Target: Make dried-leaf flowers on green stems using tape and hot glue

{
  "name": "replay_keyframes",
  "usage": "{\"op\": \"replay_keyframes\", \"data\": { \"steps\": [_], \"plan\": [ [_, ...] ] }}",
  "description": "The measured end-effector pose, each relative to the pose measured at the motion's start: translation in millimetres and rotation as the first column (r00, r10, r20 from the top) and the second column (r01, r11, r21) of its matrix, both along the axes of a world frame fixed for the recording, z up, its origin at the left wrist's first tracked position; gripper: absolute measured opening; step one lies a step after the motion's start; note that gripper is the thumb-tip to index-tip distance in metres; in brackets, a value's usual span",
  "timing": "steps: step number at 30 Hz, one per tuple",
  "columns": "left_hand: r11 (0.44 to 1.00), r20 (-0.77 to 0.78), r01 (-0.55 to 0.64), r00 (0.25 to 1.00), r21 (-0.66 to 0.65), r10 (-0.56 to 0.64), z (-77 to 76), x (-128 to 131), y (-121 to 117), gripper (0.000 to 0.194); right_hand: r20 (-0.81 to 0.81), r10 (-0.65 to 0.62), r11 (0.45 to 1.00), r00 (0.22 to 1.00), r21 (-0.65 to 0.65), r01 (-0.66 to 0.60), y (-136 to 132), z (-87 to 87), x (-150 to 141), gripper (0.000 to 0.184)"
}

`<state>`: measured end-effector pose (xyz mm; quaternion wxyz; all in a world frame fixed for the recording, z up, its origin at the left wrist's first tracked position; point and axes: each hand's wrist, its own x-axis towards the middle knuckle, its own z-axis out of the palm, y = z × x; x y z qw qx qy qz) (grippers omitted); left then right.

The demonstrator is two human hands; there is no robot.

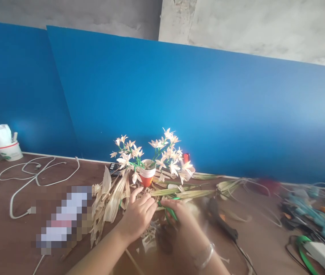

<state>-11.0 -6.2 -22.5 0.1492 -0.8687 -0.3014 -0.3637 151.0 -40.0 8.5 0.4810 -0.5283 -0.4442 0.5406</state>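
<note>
My left hand [140,214] is closed, its fingers curled toward the right hand; whatever lies between its fingertips is hidden. Close beside it, my right hand [184,219] grips a narrow green strip [171,214] that looks like tape, and a silvery bracelet circles that wrist. Just beyond both hands stands a red and white cup [147,178] holding sprays of pale flowers [172,158] on green stems. Dried husks [116,198] are heaped to the left of my left hand. Small scraps [149,240] lie below and between the hands.
A black glue gun [222,221] with a cord lies right of my right hand. White cables [33,173] and a white tub [9,151] are at the left. A power strip [324,256] and bluish plastic [317,217] sit far right. A blue panel [179,103] backs the table.
</note>
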Motion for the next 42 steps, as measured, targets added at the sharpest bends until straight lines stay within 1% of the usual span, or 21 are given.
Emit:
{"op": "replay_keyframes", "data": {
  "steps": [2,5,7,10,13,16,20,23,25,28,33,37,40,42],
  "plan": [
    [1.0,-0.004,-0.006,1.0,0.005,0.006,-0.2,0,0,0.024,0.004,-0.025,1.0,1.0,0.004,0.025,2,-2.6,-1,0.016],
    [1.0,-0.008,-0.006,1.0,0.011,0.006,-1.3,0,0,0.024,0.021,-0.07,0.995,0.997,0.078,0.068,-3,-4.4,-2,0.015],
    [1.0,-0.008,-0.003,1.0,0.014,0.003,-2.2,0,1,0.024,0.033,-0.094,0.989,0.995,0.116,0.09,-7,-3.5,-1,0.015],
    [1.0,-0.007,0.0,1.0,0.014,0.0,-3.0,0,1,0.024,0.042,-0.094,0.988,0.995,0.125,0.088,-11,-0.8,0,0.015],
    [1.0,0.004,-0.002,1.0,0.022,0.001,-3.0,0,1,0.025,0.037,-0.081,0.992,0.996,0.099,0.077,-10,-1.3,1,0.015],
    [1.0,0.01,-0.002,1.0,0.03,0.002,-2.8,0,1,0.025,0.011,-0.07,0.996,0.997,0.054,0.07,-3,-6.9,1,0.016],
    [1.0,0.013,0.0,1.0,0.02,0.0,-2.9,0,0,0.026,-0.031,-0.013,0.994,0.999,-0.107,0.01,12,-17.9,1,0.018],
    [1.0,0.013,0.003,1.0,0.011,-0.003,-3.2,0,0,0.026,-0.034,0.009,0.986,0.999,-0.168,-0.015,21,-25.3,0,0.021],
    [1.0,0.009,0.004,1.0,0.008,-0.004,-3.5,0,1,0.025,-0.032,0.012,0.983,0.999,-0.182,-0.018,23,-29.1,1,0.022],
    [1.0,0.008,0.008,1.0,0.011,-0.008,-3.7,0,1,0.024,-0.032,0.02,0.978,0.999,-0.209,-0.026,23,-32.8,1,0.028],
    [1.0,0.021,0.015,1.0,0.005,-0.015,-3.7,0,1,0.025,-0.03,0.037,0.97,0.999,-0.237,-0.043,23,-34.7,2,0.031],
    [1.0,0.017,0.02,1.0,0.002,-0.02,-4.2,0,1,0.025,-0.026,0.032,0.972,0.999,-0.231,-0.037,24,-33.2,1,0.03],
    [1.0,0.015,0.018,1.0,0.009,-0.018,-4.3,0,1,0.024,-0.024,0.016,0.977,1.0,-0.212,-0.02,21,-29.4,2,0.026],
    [1.0,0.015,0.011,1.0,0.015,-0.011,-4.0,0,2,0.024,-0.02,-0.011,0.985,1.0,-0.171,0.008,15,-25.5,3,0.021]
  ]
}}
